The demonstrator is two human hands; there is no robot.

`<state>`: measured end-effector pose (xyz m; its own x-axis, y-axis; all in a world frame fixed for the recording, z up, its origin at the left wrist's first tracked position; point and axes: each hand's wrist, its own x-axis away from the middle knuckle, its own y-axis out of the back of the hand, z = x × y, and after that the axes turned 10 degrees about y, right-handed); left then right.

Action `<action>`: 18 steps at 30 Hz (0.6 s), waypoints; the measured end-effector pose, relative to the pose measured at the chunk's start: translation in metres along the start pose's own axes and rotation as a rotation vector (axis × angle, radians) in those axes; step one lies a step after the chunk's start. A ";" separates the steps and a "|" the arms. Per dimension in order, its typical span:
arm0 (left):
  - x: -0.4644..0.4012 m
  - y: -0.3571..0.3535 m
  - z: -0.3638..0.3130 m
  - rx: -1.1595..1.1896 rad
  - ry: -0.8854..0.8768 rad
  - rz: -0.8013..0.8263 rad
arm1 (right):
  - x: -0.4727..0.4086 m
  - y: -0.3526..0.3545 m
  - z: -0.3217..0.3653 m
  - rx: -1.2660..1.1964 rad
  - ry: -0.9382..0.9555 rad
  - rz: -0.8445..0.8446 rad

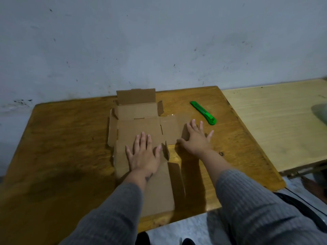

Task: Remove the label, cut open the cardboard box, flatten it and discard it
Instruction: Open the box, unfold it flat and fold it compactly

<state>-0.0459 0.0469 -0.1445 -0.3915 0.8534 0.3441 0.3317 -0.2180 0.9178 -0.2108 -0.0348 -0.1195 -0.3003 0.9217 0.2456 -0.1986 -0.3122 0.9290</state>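
pressing the opened cardboard box (139, 131) flat against the brown table (70, 138); this reads as the flattening step. the box lies unfolded near table centre, long axis from 12 to 6 o'clock, its near end reaching the table's front edge.

left hand (144, 156) lies palm down on the middle panel, fingers spread wide and straight, gripping nothing. right hand (196, 138) sits at 3 o'clock of the left, palm down, fingers fanned wide, gripping nothing; it covers the outer edge of the right side panel, partly on cardboard and partly on bare wood as far as the dim light allows.

not flat yet: the far flap (136, 97) at 12 o'clock stands up, small ear tabs beside it are raised, and a short tab just right of the left thumb stands on edge.

green utility knife (203, 113) rests on the table at 1 o'clock of the right hand, apart from the fingertips. cannot tell whether the blade is out. no label visible on the upward face.

to do the step well, my judgement: keep one palm anchoring the centre panel, sweep the other outward along each crease, then push the far flap back past its fold so it stays down. fold the upright tab over, not crush it. keep the sweeping hand clear of the knife.
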 end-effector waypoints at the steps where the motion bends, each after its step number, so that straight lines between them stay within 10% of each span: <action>1: 0.000 0.007 -0.001 0.023 0.005 0.007 | 0.002 0.002 0.002 -0.002 0.017 -0.025; 9: -0.006 0.074 0.040 0.032 -0.108 -0.270 | 0.008 0.015 0.039 0.025 0.165 -0.201; 18: -0.035 0.098 0.093 0.120 -0.011 -0.172 | 0.000 0.014 0.096 0.047 0.235 -0.222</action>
<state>0.0800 0.0395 -0.0847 -0.4424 0.8783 0.1815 0.3609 -0.0109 0.9325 -0.1238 -0.0173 -0.0797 -0.4625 0.8861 -0.0298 -0.2418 -0.0937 0.9658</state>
